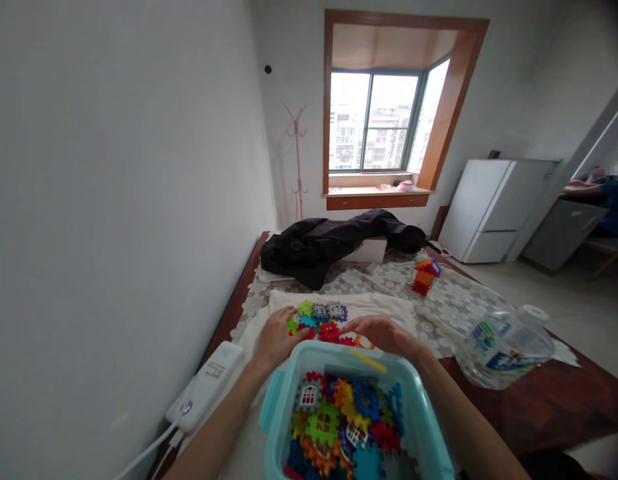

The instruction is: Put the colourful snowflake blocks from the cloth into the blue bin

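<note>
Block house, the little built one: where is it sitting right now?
In the head view the block house stands on the lace cloth, beyond and to the right of the right hand, just in front of the black jacket.

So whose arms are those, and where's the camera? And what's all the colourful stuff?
There is no machine here, just a person. The one picture comes from a camera worn on their head, looking forward and down, so their two bare arms reach in from the bottom. The left hand lies open on a small cluster of colourful snap-together tiles on a white cloth; the right hand curls over the same cluster from the other side, and I can't tell whether it grips a piece. Nearer the camera is a teal plastic box full of more tiles. Further back stands a little tile house. A water bottle lies on its side to the right, and a white power strip sits on the left.
</note>
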Tool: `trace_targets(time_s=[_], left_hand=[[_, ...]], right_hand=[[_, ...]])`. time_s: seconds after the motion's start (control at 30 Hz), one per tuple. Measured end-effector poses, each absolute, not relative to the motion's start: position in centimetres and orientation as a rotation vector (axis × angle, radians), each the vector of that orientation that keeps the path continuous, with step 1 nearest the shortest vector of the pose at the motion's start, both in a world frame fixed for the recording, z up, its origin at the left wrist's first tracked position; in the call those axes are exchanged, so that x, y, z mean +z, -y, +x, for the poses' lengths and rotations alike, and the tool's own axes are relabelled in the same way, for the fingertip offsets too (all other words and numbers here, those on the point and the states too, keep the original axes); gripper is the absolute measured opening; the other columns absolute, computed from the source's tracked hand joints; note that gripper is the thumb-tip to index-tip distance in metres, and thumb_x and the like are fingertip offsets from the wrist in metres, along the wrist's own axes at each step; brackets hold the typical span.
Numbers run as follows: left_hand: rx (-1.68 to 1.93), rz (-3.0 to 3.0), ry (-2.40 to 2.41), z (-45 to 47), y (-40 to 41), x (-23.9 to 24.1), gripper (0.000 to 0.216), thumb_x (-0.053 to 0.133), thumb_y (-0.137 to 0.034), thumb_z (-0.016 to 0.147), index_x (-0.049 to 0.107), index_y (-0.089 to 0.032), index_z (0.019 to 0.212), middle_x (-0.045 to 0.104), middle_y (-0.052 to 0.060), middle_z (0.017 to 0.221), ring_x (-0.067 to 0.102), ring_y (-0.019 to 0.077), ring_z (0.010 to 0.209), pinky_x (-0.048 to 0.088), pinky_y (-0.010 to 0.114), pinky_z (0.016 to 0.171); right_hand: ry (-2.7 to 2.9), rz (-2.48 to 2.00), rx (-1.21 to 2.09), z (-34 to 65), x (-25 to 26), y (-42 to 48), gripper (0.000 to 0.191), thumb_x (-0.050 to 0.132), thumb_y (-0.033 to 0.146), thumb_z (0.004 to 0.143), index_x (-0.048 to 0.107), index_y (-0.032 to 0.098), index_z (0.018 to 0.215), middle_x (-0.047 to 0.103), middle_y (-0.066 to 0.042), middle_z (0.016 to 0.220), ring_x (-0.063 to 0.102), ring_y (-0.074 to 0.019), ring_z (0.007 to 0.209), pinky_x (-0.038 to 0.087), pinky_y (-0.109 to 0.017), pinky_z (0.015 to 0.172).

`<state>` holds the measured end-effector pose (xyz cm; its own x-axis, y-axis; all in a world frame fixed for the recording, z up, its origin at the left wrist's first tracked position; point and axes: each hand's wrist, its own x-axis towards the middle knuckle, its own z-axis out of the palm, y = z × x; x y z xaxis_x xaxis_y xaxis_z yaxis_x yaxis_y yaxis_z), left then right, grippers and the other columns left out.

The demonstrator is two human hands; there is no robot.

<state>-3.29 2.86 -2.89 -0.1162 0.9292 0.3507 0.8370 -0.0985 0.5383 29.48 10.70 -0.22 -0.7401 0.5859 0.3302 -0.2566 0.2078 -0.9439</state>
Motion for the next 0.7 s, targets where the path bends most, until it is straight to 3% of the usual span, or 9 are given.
trace_targets(time_s=[0.1, 0.2, 0.33, 0.43, 0.57, 0.7], left_hand=[[0.932, 2.073, -2.008, -3.2, -2.9, -3.0, 0.047, 0.079, -0.048, 0.089, 0.077, -0.023, 0.128, 0.068, 0.016, 0.148, 0.063, 0.0363, 0.137, 0.046, 0.054, 0.121], [0.917, 2.094, -2.021, -3.0, -2.9, -2.7, 0.027, 0.072, -0.037, 0.094, 0.08, -0.025, 0.116, 0.071, 0.013, 0.143, 0.065, 0.0334, 0.134, 0.047, 0.051, 0.119], [0.956, 2.072, -1.99, -2.7, -2.9, -2.2, 0.019, 0.068, -0.032, 0.095, 0.078, -0.022, 0.108, 0.072, 0.013, 0.138, 0.066, 0.0318, 0.131, 0.048, 0.05, 0.119], [1.026, 2.033, -1.975, -2.6, -2.8, -2.0, 0.016, 0.069, -0.031, 0.093, 0.077, -0.023, 0.104, 0.074, 0.012, 0.135, 0.067, 0.0311, 0.129, 0.049, 0.05, 0.118], [1.187, 1.972, -1.954, -2.7, -2.6, -1.9, 0.013, 0.071, -0.033, 0.09, 0.077, -0.024, 0.095, 0.075, 0.01, 0.13, 0.068, 0.0309, 0.126, 0.049, 0.049, 0.116], [1.383, 1.849, -1.882, -2.9, -2.7, -1.7, 0.014, 0.071, -0.035, 0.087, 0.077, -0.023, 0.09, 0.077, 0.011, 0.124, 0.07, 0.032, 0.12, 0.049, 0.052, 0.115]], right_hand=[[1.83, -0.541, 1.37, 28.7, -1.1, -11.0, 0.064, 0.055, 0.082, 0.092, 0.077, 0.026, 0.114, 0.077, -0.013, 0.124, 0.07, -0.034, 0.121, 0.052, -0.052, 0.111], [1.996, -0.801, 0.934, 27.3, -3.2, -11.8, 0.043, 0.065, 0.054, 0.098, 0.073, 0.027, 0.129, 0.073, -0.013, 0.136, 0.066, -0.0323, 0.129, 0.047, -0.053, 0.118], [2.314, -0.757, 0.6, 26.4, -5.2, -12.5, 0.055, 0.07, 0.037, 0.097, 0.062, 0.027, 0.15, 0.055, -0.012, 0.162, 0.048, -0.0338, 0.151, 0.036, -0.056, 0.128], [2.383, -0.778, 0.497, 26.4, -5.6, -12.7, 0.049, 0.064, 0.031, 0.101, 0.062, 0.028, 0.149, 0.061, -0.012, 0.156, 0.052, -0.033, 0.147, 0.035, -0.057, 0.127], [2.359, -0.849, 0.414, 26.8, -5.8, -13.1, 0.037, 0.065, 0.023, 0.098, 0.071, 0.023, 0.134, 0.073, -0.014, 0.135, 0.064, -0.0321, 0.127, 0.045, -0.052, 0.117], [2.291, -0.933, 0.36, 27.3, -6.3, -13.5, 0.045, 0.069, 0.024, 0.093, 0.068, 0.021, 0.138, 0.066, -0.016, 0.145, 0.059, -0.0344, 0.134, 0.045, -0.052, 0.117]])
